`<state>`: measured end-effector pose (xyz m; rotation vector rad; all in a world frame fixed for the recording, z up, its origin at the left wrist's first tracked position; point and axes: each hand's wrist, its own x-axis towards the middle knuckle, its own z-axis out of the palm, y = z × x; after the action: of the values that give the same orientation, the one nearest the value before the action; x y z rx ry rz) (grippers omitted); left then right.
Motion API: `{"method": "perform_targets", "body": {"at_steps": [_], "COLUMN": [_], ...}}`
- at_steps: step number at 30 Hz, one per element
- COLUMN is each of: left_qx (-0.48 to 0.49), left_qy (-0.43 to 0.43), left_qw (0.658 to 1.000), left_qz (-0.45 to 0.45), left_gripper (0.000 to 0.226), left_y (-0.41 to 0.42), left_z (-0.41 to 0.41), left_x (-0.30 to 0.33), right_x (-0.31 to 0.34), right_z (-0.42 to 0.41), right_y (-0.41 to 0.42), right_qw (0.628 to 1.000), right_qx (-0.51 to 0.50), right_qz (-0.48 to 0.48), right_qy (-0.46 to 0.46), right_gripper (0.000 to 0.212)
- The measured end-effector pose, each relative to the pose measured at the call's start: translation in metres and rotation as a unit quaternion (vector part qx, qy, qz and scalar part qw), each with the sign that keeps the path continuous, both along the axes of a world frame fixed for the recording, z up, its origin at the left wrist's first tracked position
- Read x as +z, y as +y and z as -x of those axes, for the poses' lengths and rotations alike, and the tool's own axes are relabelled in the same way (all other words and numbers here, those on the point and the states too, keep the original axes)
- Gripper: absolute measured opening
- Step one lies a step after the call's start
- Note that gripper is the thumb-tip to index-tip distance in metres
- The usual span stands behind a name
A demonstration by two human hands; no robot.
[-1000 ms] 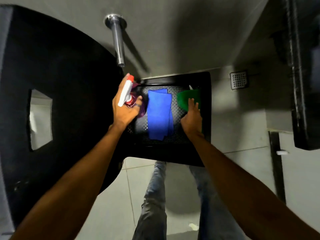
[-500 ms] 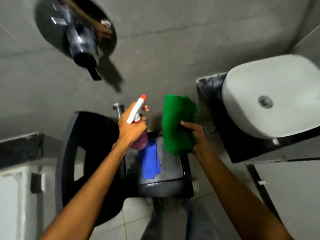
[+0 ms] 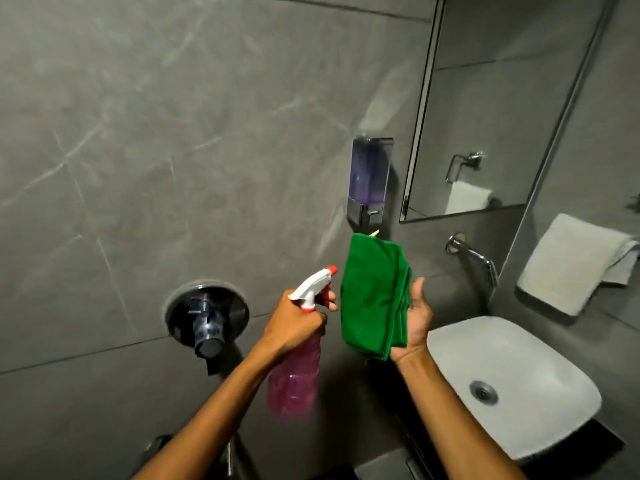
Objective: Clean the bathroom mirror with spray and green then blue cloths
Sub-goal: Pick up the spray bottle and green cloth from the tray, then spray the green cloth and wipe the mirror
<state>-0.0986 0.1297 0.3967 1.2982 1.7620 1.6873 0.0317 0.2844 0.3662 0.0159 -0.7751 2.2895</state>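
Observation:
My left hand grips the neck of a spray bottle with pink liquid, a white trigger head and a red nozzle pointing up and right. My right hand holds a folded green cloth upright, palm toward me, just right of the bottle. The bathroom mirror hangs on the grey wall at the upper right, above and beyond both hands. The blue cloth is out of sight.
A soap dispenser is fixed to the wall left of the mirror. A white basin sits at lower right under a chrome tap. A white towel hangs at far right. A round shower valve sticks out at left.
My view has lifted from the black stool and tray to the wall and mirror. Both hands rose: the right picked the green cloth off the tray, the left kept the bottle.

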Motion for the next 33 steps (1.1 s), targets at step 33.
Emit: {"method": "perform_targets", "body": {"at_steps": [33], "left_qx": [-0.035], "left_qy": [-0.042], "left_qw": [0.988], "left_qz": [0.144], "left_gripper": [0.077], "left_y": [-0.028], "left_z": [-0.028], "left_x": [-0.081], "right_x": [-0.022], "right_z": [-0.009], "right_y": [0.031], "right_qw": [0.994], "right_qx": [-0.044], "right_qz": [0.047], "right_qy": [-0.091], "right_gripper": [0.082]}}
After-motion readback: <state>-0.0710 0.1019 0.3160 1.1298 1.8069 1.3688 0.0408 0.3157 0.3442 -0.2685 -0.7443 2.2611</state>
